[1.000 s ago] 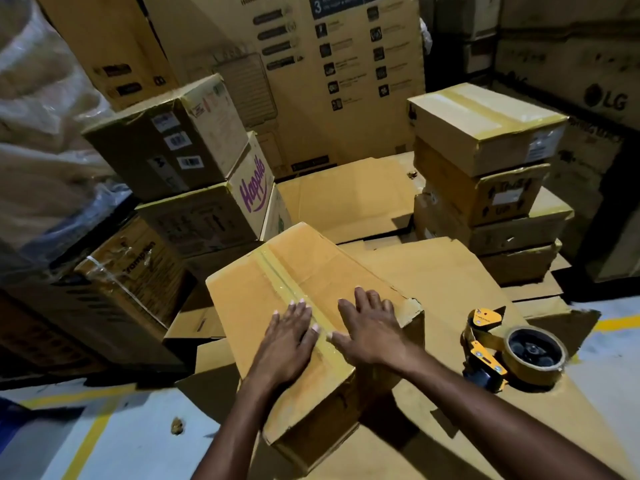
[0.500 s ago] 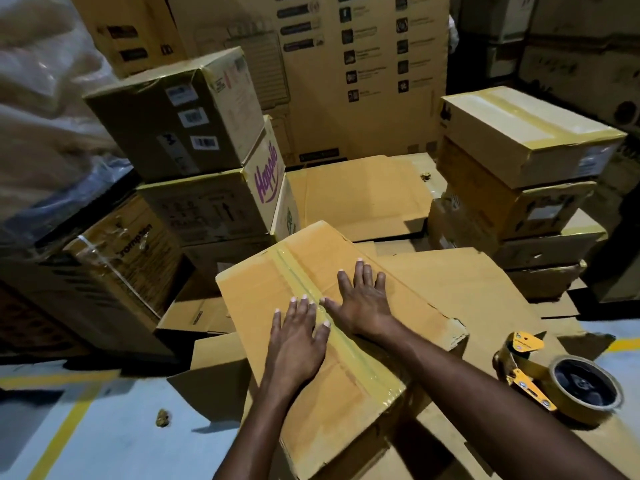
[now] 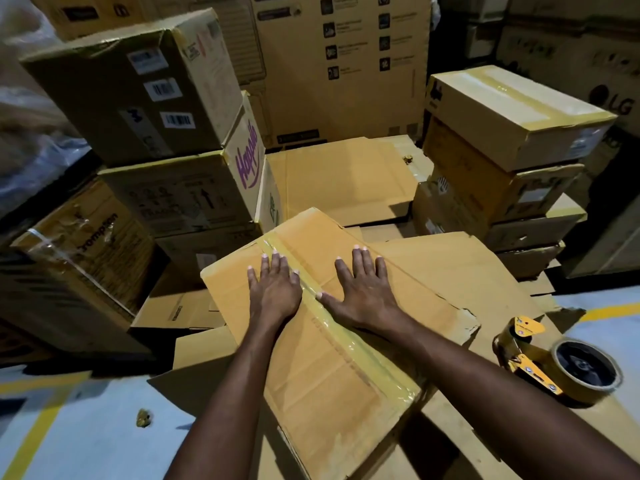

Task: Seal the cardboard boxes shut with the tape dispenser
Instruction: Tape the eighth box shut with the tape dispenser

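Tape strip (image 3: 367,351) being pressed onto box (image 3: 304,393) by left hand (image 3: 277,289) and right hand (image 3: 365,294), both flat, fingers straight, nothing being grasped. Tape dispenser (image 3: 554,365) lying rightward, nearer right hand.

box (image 3: 311,358): centre, on flattened cardboard (image 3: 478,271) | left hand (image 3: 277,289): flat on box top, left of tape strip (image 3: 349,330) | right hand (image 3: 363,294): flat on box top, right of strip, thumb touching it | tape dispenser (image 3: 554,365): right of box, apart, on the cardboard | left stack (image 3: 156,98), right stack (image 3: 512,123): behind box.
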{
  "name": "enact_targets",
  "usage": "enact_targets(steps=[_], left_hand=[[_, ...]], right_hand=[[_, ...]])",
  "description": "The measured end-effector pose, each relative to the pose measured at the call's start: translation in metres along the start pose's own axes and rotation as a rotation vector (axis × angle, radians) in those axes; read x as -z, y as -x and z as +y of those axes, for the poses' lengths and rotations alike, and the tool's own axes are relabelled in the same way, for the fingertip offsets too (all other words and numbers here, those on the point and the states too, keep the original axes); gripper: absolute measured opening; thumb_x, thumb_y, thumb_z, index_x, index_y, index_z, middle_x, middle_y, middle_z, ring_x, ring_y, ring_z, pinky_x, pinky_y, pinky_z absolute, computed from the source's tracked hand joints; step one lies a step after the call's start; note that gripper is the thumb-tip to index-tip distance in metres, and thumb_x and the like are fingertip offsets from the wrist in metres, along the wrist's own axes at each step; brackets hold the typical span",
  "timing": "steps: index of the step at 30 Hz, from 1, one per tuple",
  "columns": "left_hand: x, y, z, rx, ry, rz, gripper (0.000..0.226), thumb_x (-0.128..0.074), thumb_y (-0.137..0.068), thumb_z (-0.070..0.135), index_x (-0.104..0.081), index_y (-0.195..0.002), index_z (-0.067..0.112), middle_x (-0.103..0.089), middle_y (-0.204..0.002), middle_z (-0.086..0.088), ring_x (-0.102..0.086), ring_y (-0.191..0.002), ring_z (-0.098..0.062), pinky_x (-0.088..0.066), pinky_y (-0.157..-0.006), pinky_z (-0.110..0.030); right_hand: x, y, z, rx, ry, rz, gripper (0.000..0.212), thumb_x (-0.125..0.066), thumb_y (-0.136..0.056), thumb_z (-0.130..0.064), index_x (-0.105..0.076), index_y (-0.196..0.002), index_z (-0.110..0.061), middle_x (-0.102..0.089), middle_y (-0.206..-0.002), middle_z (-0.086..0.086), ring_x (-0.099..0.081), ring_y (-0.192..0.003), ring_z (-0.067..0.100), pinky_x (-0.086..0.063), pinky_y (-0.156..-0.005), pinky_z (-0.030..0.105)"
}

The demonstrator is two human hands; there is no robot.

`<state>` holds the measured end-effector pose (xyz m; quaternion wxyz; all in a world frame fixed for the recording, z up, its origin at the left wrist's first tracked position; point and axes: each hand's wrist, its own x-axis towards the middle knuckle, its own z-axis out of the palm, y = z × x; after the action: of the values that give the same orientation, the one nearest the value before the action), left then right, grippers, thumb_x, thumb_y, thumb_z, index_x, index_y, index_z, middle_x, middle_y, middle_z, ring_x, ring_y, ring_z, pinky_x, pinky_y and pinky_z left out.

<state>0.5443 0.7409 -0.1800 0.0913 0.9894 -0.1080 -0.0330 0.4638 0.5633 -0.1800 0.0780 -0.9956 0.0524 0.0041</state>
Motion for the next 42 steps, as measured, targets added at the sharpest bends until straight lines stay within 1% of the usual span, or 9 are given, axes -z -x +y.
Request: enact_targets(steps=[4, 14, 18, 20, 25, 30, 34, 38, 42], left_hand=[[-0.001, 0.0, 0.0, -0.008, -0.019, 0.002, 0.06, -0.017, -0.111, 0.039, -0.009, -0.165, 0.013, 0.0, -0.173, -0.005, 0.009, -0.159, -0.021, 0.007, -0.127, -0.052], [0.001, -0.073, -0.033, -0.034, -0.02, 0.036, 0.065, -0.015, -0.109, 0.048, 0.0, -0.165, 0.017, 0.01, -0.172, 0.0, 0.016, -0.158, -0.019, 0.013, -0.125, -0.051], [0.004, -0.092, -0.037, -0.035, -0.018, 0.052, 0.064, -0.014, -0.109, 0.047, 0.0, -0.165, 0.019, 0.002, -0.173, -0.002, 0.011, -0.159, -0.02, 0.011, -0.126, -0.051], [0.004, -0.093, -0.037, -0.035, -0.026, 0.052, 0.063, -0.014, -0.109, 0.046, 0.0, -0.165, 0.019, 0.001, -0.173, -0.002, 0.01, -0.159, -0.021, 0.011, -0.126, -0.051], [0.004, -0.082, -0.03, -0.056, -0.074, -0.005, 0.064, -0.01, -0.11, 0.044, 0.01, -0.163, 0.014, 0.022, -0.169, -0.004, 0.023, -0.155, -0.021, 0.014, -0.125, -0.051], [0.004, -0.031, -0.011, -0.182, -0.087, -0.087, 0.063, -0.011, -0.111, 0.043, 0.006, -0.163, 0.012, 0.016, -0.17, -0.005, 0.017, -0.157, -0.021, 0.01, -0.127, -0.046], [0.0, 0.006, -0.004, -0.259, -0.059, -0.113, 0.064, -0.014, -0.111, 0.044, 0.004, -0.164, 0.014, 0.013, -0.171, -0.003, 0.015, -0.157, -0.017, 0.008, -0.128, -0.043], [0.005, 0.022, 0.003, -0.219, -0.044, -0.111, 0.064, -0.016, -0.111, 0.045, 0.001, -0.165, 0.016, 0.01, -0.172, -0.001, 0.013, -0.158, -0.015, 0.009, -0.127, -0.041], [0.005, 0.038, 0.018, -0.183, -0.061, -0.131, 0.066, -0.016, -0.11, 0.047, 0.001, -0.165, 0.014, 0.01, -0.172, -0.004, 0.013, -0.158, -0.017, 0.009, -0.127, -0.043]], right_hand=[[-0.002, -0.02, -0.022, -0.067, 0.058, 0.011, 0.098, -0.014, -0.093, -0.083, 0.0, -0.166, -0.019, 0.015, -0.169, 0.025, 0.022, -0.155, 0.038, 0.018, -0.122, 0.059], [-0.012, -0.037, -0.037, -0.121, 0.063, 0.057, 0.096, -0.007, -0.094, -0.081, 0.001, -0.166, -0.017, 0.016, -0.168, 0.027, 0.022, -0.156, 0.038, 0.015, -0.122, 0.059], [-0.013, -0.042, -0.039, -0.127, 0.069, 0.049, 0.096, -0.007, -0.094, -0.081, 0.002, -0.166, -0.018, 0.016, -0.168, 0.026, 0.023, -0.155, 0.037, 0.015, -0.122, 0.059], [-0.013, -0.043, -0.04, -0.127, 0.072, 0.047, 0.095, -0.006, -0.094, -0.081, 0.003, -0.165, -0.018, 0.017, -0.168, 0.026, 0.024, -0.155, 0.037, 0.016, -0.122, 0.059], [-0.012, -0.035, -0.037, -0.112, 0.06, 0.048, 0.087, -0.007, -0.099, -0.072, 0.002, -0.166, -0.016, 0.014, -0.168, 0.027, 0.022, -0.155, 0.039, 0.017, -0.121, 0.06], [-0.004, -0.031, -0.038, -0.114, 0.036, 0.004, 0.077, -0.007, -0.104, -0.062, 0.004, -0.165, -0.016, 0.016, -0.168, 0.026, 0.023, -0.155, 0.039, 0.018, -0.121, 0.061], [0.006, -0.028, -0.024, 0.032, 0.083, -0.141, 0.077, -0.01, -0.104, -0.067, 0.006, -0.165, -0.024, 0.02, -0.169, 0.019, 0.025, -0.155, 0.034, 0.017, -0.122, 0.058], [0.023, -0.001, 0.002, 0.197, 0.124, -0.274, 0.083, -0.02, -0.101, -0.074, 0.006, -0.165, -0.03, 0.022, -0.17, 0.011, 0.025, -0.155, 0.027, 0.014, -0.126, 0.049], [0.03, 0.048, 0.024, 0.3, 0.111, -0.322, 0.09, -0.025, -0.096, -0.08, 0.006, -0.165, -0.031, 0.023, -0.169, 0.008, 0.026, -0.155, 0.024, 0.013, -0.126, 0.046]])
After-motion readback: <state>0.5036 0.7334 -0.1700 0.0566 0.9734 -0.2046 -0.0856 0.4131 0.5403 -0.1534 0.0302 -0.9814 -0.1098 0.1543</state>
